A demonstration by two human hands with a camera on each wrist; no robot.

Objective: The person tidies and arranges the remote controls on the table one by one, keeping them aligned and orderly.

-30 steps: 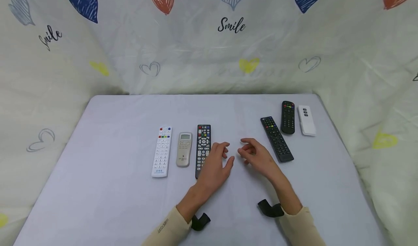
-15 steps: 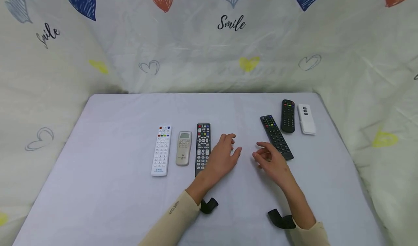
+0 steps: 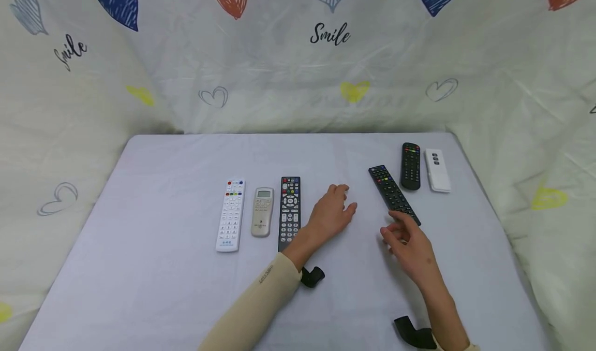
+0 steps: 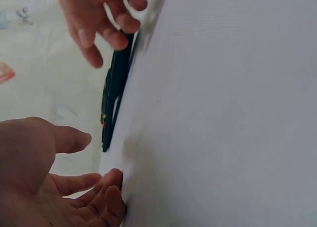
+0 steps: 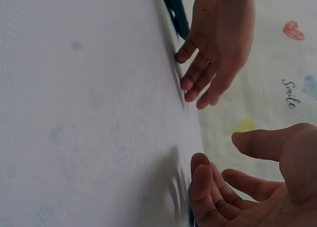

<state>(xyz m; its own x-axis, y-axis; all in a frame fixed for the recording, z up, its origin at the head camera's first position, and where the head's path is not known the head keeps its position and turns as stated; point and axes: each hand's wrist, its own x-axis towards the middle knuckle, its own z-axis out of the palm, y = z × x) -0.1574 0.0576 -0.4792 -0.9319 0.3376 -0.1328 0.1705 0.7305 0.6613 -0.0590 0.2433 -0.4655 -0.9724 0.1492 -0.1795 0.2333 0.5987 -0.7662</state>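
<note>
On the left of the table (image 3: 163, 289), the long white plastic remote (image 3: 230, 215) with coloured buttons, the small beige-grey remote (image 3: 263, 212) with a screen and the long black remote with pale buttons (image 3: 290, 201) are lying side by side, staying put. My left hand (image 3: 330, 214) is moving rightward away from them, fingers loosely bent, holding nothing. Farther right, the long black slanting remote with dark buttons (image 3: 390, 187) is turning very slightly, its far end leaning left. My right hand (image 3: 412, 247), having come rightward and nearer me, is reaching its near end with relaxed fingers; they are probably touching it, though I cannot tell, and no grip is showing. I judge my work is shifting onto this remote. At far right, the short black rounded remote (image 3: 411, 166) and the white three-button remote (image 3: 437, 171) are resting unmoved.
</note>
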